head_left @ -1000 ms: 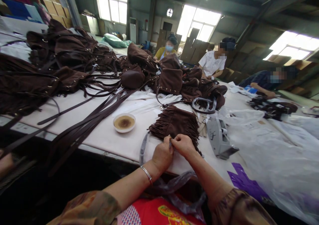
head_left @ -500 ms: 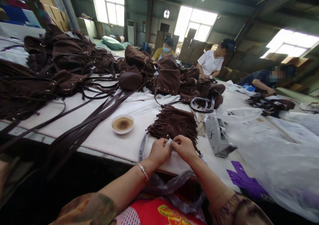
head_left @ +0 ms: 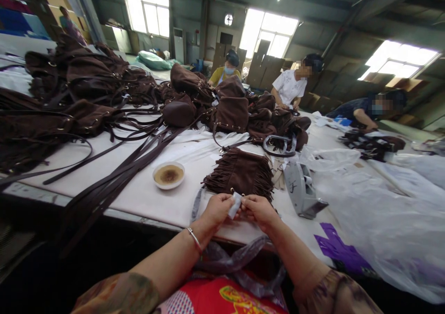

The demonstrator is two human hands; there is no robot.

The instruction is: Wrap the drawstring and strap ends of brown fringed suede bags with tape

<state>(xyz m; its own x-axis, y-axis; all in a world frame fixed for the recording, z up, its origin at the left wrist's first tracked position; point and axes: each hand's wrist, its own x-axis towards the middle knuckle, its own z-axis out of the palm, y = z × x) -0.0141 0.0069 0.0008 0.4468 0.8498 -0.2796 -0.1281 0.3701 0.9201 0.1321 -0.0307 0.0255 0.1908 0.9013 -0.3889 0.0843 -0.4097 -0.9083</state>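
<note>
A small dark-brown fringed bag (head_left: 247, 171) lies on the table's near side, with metal rings along its near edge. Just at that edge, my left hand (head_left: 217, 210) pinches a small whitish, translucent piece of wrapping (head_left: 235, 205). My right hand (head_left: 261, 211) is closed at the other side of the same piece, thumb and fingertips together. A strap wrapped in clear plastic (head_left: 239, 261) hangs over the table edge in front of my lap. Part of the bag's near edge is hidden behind my hands.
A shallow white bowl of tan paste (head_left: 168, 175) stands left of the bag, a grey tape dispenser (head_left: 303, 189) right. Brown bags (head_left: 93, 73) are heaped behind, with long straps (head_left: 139, 170) hanging over the edge. Plastic sheeting (head_left: 375, 221) covers the right. Several people work beyond.
My hands have drawn slightly apart, and more of the whitish piece shows between them. The whole view has shifted a little, while the bag stays in place on the table.
</note>
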